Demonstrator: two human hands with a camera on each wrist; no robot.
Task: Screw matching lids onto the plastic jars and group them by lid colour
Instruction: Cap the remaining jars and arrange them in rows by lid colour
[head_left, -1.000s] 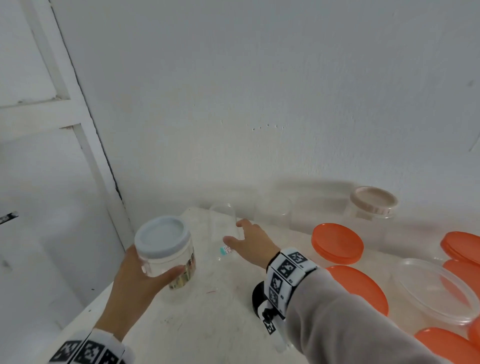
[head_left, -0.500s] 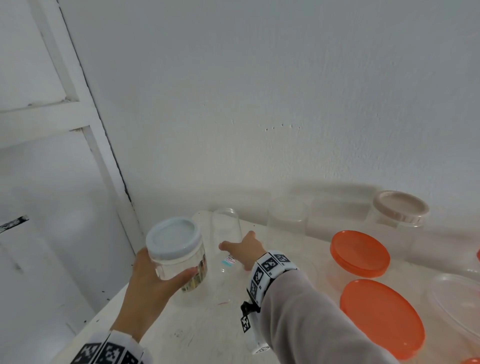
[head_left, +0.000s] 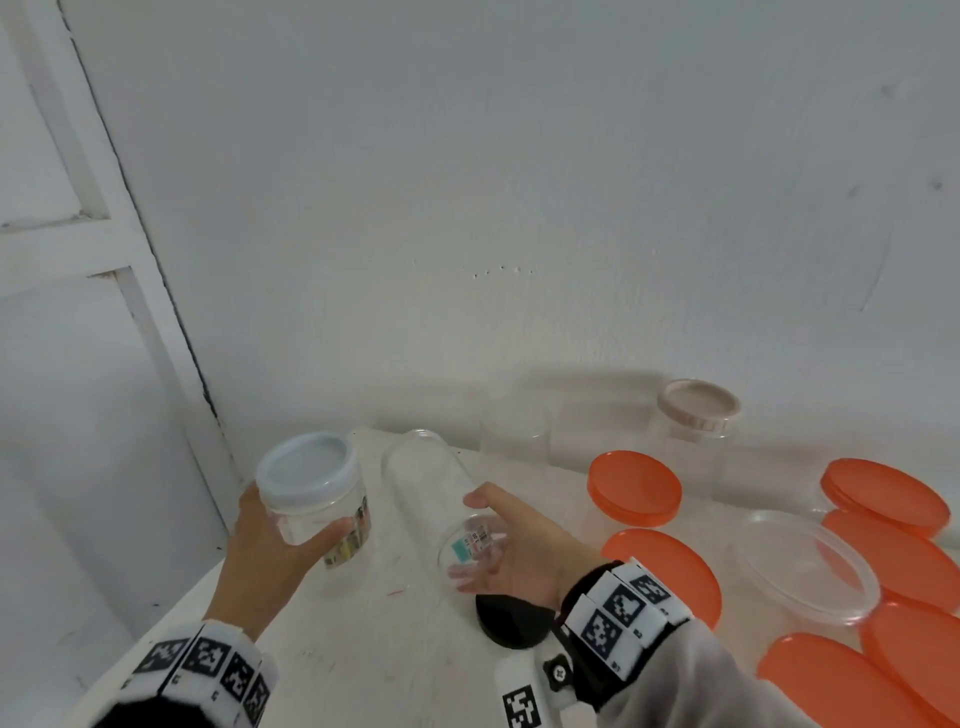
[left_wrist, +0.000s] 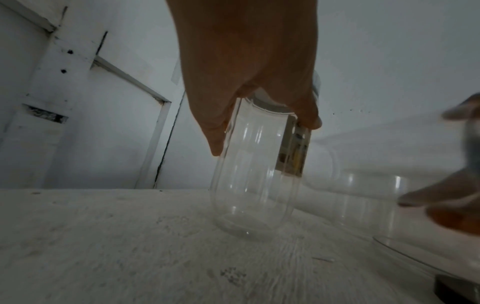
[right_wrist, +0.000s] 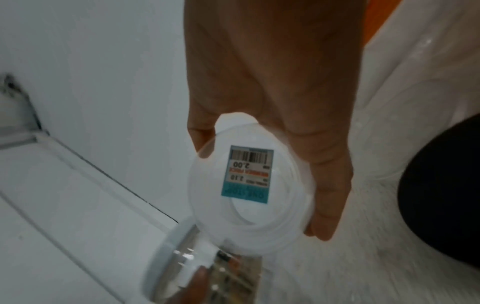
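Observation:
My left hand (head_left: 283, 535) grips a clear jar (head_left: 317, 509) with a pale blue-grey lid (head_left: 306, 465) screwed on, upright at the table's left. In the left wrist view, the left hand (left_wrist: 263, 136) wraps the jar (left_wrist: 254, 185) just under its lid, base close to the tabletop. My right hand (head_left: 467, 540) holds a lidless clear jar (head_left: 421, 483) tipped over, its stickered base facing me. In the right wrist view, the right hand (right_wrist: 262, 183) curls round that base (right_wrist: 215, 205). A black lid (head_left: 514, 621) lies under my right wrist.
Several orange lids (head_left: 634, 488) and a clear lid (head_left: 805, 566) lie on the white table (head_left: 363, 665) at the right. A beige-lidded jar (head_left: 698, 410) and a lidless clear jar (head_left: 514, 441) stand against the back wall. The table's left edge is near my left hand.
My right hand closed on the lidless jar at the back, tipped it over and drew it toward me. The left hand kept hold of the lidded jar, hardly moving.

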